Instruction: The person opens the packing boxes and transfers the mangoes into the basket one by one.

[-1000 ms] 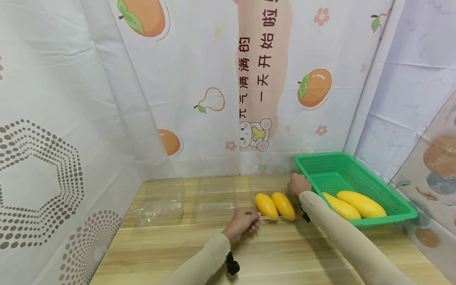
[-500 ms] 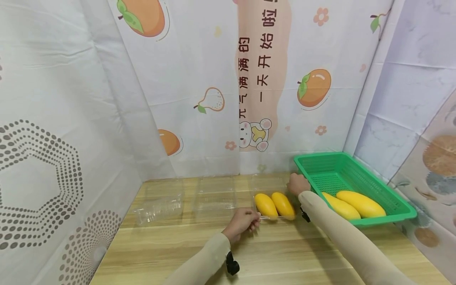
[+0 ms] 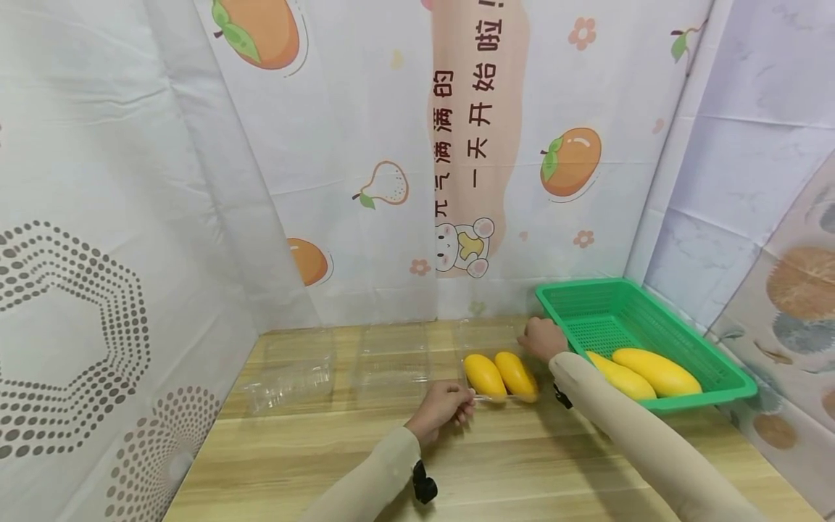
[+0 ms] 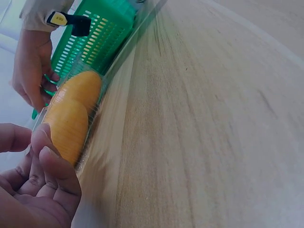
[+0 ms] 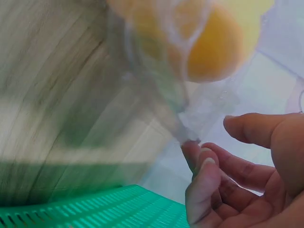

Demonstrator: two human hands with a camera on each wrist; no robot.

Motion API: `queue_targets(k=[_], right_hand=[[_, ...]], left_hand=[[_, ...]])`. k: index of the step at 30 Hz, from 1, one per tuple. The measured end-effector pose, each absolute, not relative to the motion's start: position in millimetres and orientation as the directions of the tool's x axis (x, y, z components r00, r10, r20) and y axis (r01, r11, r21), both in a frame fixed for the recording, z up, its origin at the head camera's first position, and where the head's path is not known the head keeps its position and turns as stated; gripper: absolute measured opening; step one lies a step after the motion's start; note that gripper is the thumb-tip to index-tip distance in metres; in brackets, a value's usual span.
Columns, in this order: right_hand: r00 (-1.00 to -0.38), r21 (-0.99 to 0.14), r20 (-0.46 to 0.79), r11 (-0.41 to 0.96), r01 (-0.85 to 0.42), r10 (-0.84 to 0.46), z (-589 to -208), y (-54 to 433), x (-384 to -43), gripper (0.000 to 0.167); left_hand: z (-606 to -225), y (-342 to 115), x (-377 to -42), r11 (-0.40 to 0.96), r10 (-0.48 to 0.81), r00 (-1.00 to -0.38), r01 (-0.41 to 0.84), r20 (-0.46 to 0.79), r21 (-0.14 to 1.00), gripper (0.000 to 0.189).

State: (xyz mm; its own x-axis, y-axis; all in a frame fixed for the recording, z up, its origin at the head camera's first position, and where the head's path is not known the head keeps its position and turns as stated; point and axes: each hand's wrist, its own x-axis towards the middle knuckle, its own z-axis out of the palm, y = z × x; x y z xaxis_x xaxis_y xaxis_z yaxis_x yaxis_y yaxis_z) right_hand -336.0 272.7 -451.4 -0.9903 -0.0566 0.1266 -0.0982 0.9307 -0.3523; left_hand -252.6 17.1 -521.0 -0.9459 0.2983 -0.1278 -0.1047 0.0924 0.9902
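Two yellow mangoes (image 3: 484,377) lie side by side in a clear plastic clamshell box (image 3: 489,335), its lid standing raised at the back. At the box's front left corner my left hand (image 3: 442,409) pinches the rim between thumb and fingers. My right hand (image 3: 544,339) is beside the box's right side, close to the green basket. In the right wrist view, the fingertips (image 5: 192,147) of that hand touch a corner of the clear plastic, while the thumb stands apart from them.
A green plastic basket (image 3: 733,380) on the right holds more yellow mangoes (image 3: 655,370). Two other clear plastic boxes, one in the middle (image 3: 394,366) and one at the left (image 3: 293,380), stand on the wooden table (image 3: 313,464). A printed curtain (image 3: 365,239) hangs behind.
The raised lid has tipped lower toward the back since a second ago. My right hand has shifted very slightly, while my left hand keeps its place at the front corner.
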Motion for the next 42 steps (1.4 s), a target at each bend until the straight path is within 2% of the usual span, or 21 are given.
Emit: queue_targets(k=[9, 18, 26, 30, 35, 42], right_hand=[[-0.978, -0.396, 0.159, 0.898, -0.191, -0.138, -431.8, 273.5, -315.9, 0.019], [-0.975, -0.393, 0.114, 0.893, -0.22, -0.19, -431.6, 277.2, -302.7, 0.026], [-0.975, -0.452, 0.057, 0.865, -0.218, -0.217, -434.3, 273.9, -291.3, 0.034], [-0.974, -0.435, 0.035, 0.875, -0.215, -0.222, -437.1, 268.4, -286.8, 0.041], [-0.97, -0.405, 0.009, 0.886, -0.227, -0.244, -446.7, 263.5, -284.6, 0.034], [-0.963, -0.357, 0.048, 0.896, -0.264, -0.265, -453.3, 258.2, -280.1, 0.038]], left_hand=[[-525.7, 15.9, -255.6, 0.087, 0.298, -0.945, -0.115, -0.136, 0.99, 0.028], [-523.5, 16.0, -254.2, 0.054, 0.29, -0.948, -0.117, -0.128, 0.992, 0.025], [-523.0, 17.4, -255.7, 0.04, 0.306, -0.944, -0.116, -0.123, 0.992, 0.021], [-522.0, 18.5, -255.0, 0.038, 0.312, -0.942, -0.115, -0.121, 0.993, 0.022], [-522.0, 20.0, -252.9, 0.025, 0.302, -0.946, -0.119, -0.121, 0.993, 0.025], [-523.1, 21.0, -253.5, 0.038, 0.303, -0.946, -0.108, -0.114, 0.993, 0.027]])
